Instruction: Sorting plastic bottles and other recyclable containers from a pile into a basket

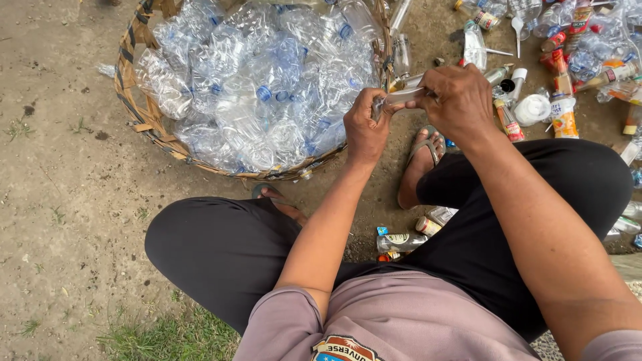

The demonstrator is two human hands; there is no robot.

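Both of my hands hold one small clear plastic bottle [400, 97] level in front of me. My left hand [364, 127] grips its left end with fingers curled. Over its right part my right hand [458, 100] is closed, hiding that end. The bottle sits just beside the right rim of a big woven basket [137, 113] heaped with crushed clear plastic bottles [261, 80]. I am seated on bare ground with my knees spread and dark trousers on.
A scatter of small bottles, caps and labelled containers [562, 67] lies on the ground at the upper right. A few small bottles [404, 241] lie between my legs. My sandalled foot [420, 164] rests below the hands. Grass [167, 337] edges the dirt at bottom left.
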